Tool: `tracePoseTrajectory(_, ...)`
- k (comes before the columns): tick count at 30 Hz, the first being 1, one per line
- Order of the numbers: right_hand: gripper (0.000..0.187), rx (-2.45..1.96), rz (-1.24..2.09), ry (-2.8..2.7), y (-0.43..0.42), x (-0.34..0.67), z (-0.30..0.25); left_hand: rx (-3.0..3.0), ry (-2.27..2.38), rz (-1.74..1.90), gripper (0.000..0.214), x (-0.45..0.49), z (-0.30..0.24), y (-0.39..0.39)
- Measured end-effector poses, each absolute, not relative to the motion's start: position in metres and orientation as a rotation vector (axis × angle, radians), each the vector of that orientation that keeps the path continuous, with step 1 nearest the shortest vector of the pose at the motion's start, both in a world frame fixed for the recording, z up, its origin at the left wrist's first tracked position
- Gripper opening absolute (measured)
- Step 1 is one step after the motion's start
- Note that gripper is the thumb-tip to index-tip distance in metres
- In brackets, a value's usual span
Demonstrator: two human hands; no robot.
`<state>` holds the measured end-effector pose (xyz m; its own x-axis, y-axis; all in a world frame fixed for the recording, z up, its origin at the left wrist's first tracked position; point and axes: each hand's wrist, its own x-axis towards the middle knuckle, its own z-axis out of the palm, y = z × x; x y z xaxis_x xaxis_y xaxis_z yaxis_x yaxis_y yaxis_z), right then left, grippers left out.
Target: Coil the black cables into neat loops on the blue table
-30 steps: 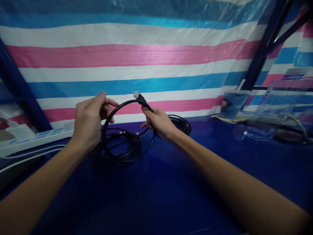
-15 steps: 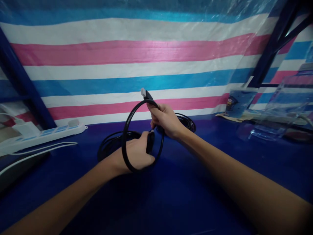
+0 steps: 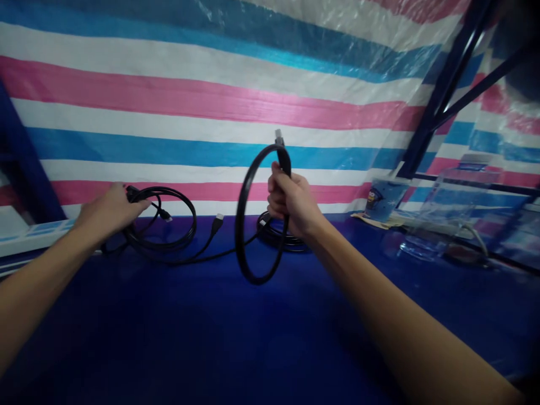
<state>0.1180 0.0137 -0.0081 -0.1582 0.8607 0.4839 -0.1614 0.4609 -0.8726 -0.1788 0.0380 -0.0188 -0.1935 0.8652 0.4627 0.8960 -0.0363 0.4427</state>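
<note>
My right hand [image 3: 293,198] is closed in a fist round a black cable, holding one upright loop [image 3: 248,225] above the blue table [image 3: 236,343]. The cable's silver plug [image 3: 279,136] sticks up above my fist. My left hand [image 3: 110,209] reaches out to the left and grips a loose coil of black cable [image 3: 169,225] lying on the table by the striped wall. A strand with a small connector [image 3: 217,220] runs across the table between the two hands. Behind my right hand lies another coiled bundle of black cable [image 3: 282,239].
A striped pink, white and blue tarp [image 3: 202,107] forms the back wall. A white power strip [image 3: 29,239] lies at the far left. At the right stand clear plastic packaging [image 3: 447,214], a blue-printed pack [image 3: 382,198] and a dark blue frame post [image 3: 439,95].
My left hand left the loop and moved out to the left, dragging a coil of cable along the table. My right hand raised its loop a little and turned it edge-on.
</note>
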Motion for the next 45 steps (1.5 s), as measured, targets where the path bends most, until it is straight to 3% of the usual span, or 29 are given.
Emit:
tracePoseTrajectory(3, 0.046, -0.642, 0.986, -1.421, 0.015, 0.123, -0.005, -1.767, -2.172, -0.702, 0.055, -0.173, -0.008, 0.031)
tracePoseTrajectory(10, 0.044, -0.622, 0.874, -1.357, 0.022, 0.129, -0.006, -1.850, -2.150, -0.389, 0.051, -0.165, 0.002, 0.023)
tracePoseTrajectory(13, 0.041, -0.598, 0.896, -1.270, 0.025, 0.131, -0.006, -1.834, -2.188, -0.448, 0.044, -0.167, 0.002, 0.024)
tracePoseTrajectory(18, 0.037, -0.592, 0.923, -1.009, 0.029, 0.141, -0.001, -1.781, -2.006, -0.944, 0.048, -0.171, 0.012, 0.027)
tracePoseTrajectory(24, 0.035, -0.685, 0.895, -0.806, 0.035, 0.175, 0.013, -1.668, -2.204, -2.477, 0.025, -0.192, 0.026, 0.024)
tracePoseTrajectory(26, 0.032, -0.775, 0.874, -0.815, 0.036, 0.189, 0.015, -1.536, -2.163, -2.607, 0.025, -0.201, 0.029, 0.024)
tracePoseTrajectory(29, 0.024, -0.929, 0.876, -1.024, 0.035, 0.198, 0.013, -1.476, -2.091, -2.269, 0.030, -0.203, 0.029, 0.024)
tracePoseTrajectory(32, 0.019, -0.954, 0.907, -1.367, 0.029, 0.188, 0.008, -1.568, -2.124, -1.429, 0.046, -0.191, 0.020, 0.022)
tracePoseTrajectory(35, 0.024, -0.887, 0.892, -1.610, 0.018, 0.166, 0.006, -1.660, -1.796, -0.709, 0.061, -0.169, 0.007, 0.020)
tracePoseTrajectory(39, 0.021, -0.908, 0.771, -1.834, 0.007, 0.142, 0.006, -2.213, -1.246, -0.385, 0.045, -0.138, -0.006, 0.020)
tracePoseTrajectory(45, 0.019, -0.790, 0.295, -2.454, -0.001, 0.111, -0.011, -2.764, -1.612, 0.075, 0.029, -0.128, -0.030, 0.030)
